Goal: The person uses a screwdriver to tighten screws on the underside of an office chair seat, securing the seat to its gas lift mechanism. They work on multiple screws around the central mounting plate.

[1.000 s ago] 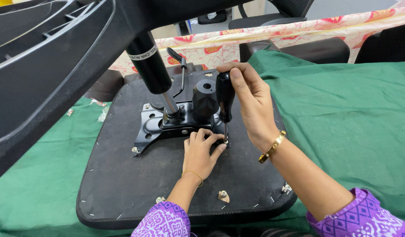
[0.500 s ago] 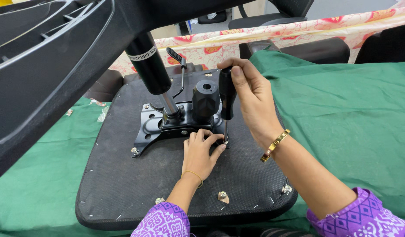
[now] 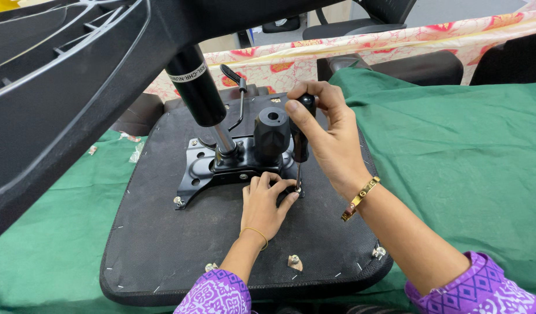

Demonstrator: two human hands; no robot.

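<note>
An upturned black office chair seat point(image 3: 163, 232) lies on a green cloth. A black metal mechanism plate point(image 3: 201, 166) with a gas cylinder point(image 3: 198, 93) and a round black knob point(image 3: 272, 135) is mounted on it. My right hand point(image 3: 329, 139) grips the black handle of a screwdriver point(image 3: 300, 145), held upright with its tip down at a bolt point(image 3: 297, 189) at the plate's near right corner. My left hand point(image 3: 268, 203) rests on the seat, its fingertips pinched around that bolt and the screwdriver tip.
A large black chair base point(image 3: 59, 87) looms across the upper left. Green cloth point(image 3: 454, 163) covers the table to the right. A black lever point(image 3: 233, 78) rises behind the plate. Small metal fittings point(image 3: 293, 261) sit near the seat's front edge. More chair parts point(image 3: 419, 64) stand behind.
My right hand has turned slightly on the screwdriver handle. My left hand stays at the bolt.
</note>
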